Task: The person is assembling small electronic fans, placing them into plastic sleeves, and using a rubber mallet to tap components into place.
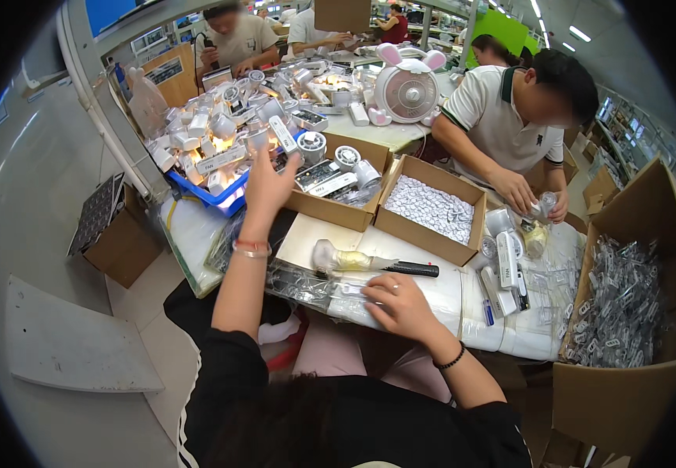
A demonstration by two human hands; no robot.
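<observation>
My left hand (270,183) reaches up over the near edge of a blue bin (233,204), blurred by motion. Its fingertips are beside a tilted white rectangular fan part (283,134); whether they grip it is unclear. White fan parts (225,160) heap high in the bin. My right hand (402,306) rests at the table's near edge with fingers apart, close to a small clear plastic piece (350,290). Just beyond it lies a tool with a black handle (416,269), a yellow-wrapped middle and a cloudy, rounded end.
A carton (330,209) of round fan parts stands beside the bin, next to a carton (431,248) of small white pieces. At right a tall carton (619,382) holds clear plastic parts. Across the table a co-worker (502,117) handles a part near a rabbit-eared fan (407,92).
</observation>
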